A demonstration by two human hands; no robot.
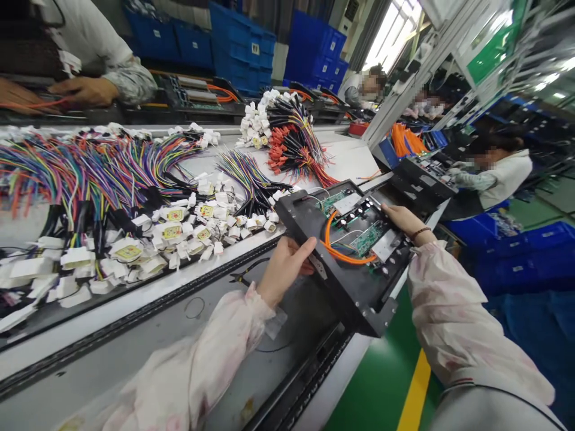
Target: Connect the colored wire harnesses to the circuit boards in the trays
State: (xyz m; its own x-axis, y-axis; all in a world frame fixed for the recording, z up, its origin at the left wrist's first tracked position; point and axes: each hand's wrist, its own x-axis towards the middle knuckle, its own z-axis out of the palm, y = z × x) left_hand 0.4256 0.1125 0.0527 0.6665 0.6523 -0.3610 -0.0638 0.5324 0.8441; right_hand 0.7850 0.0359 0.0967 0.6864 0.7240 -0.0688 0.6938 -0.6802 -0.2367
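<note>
A black tray-like case (335, 287) is tilted between my two hands, above the conveyor. Inside it show green circuit boards (369, 238), silvery metal blocks and a loop of orange cable (330, 239). My left hand (287, 266) grips its near left edge, thumb on top and fingers beneath. On the far right edge, my right hand (404, 220) holds the case; most of its fingertips are hidden behind the rim. Below and left of the case, a pair of cutters (242, 276) with dark jaws lies near my left wrist.
Wire bundles (90, 173) with white connectors (173, 230) cover the bench at left. Red-tipped leads (281, 146) lie further back. A co-worker's hands (85, 93) handle an orange cable across the bench. An upright post (404, 78) stands beyond the case. Blue bins (516, 251) are at right.
</note>
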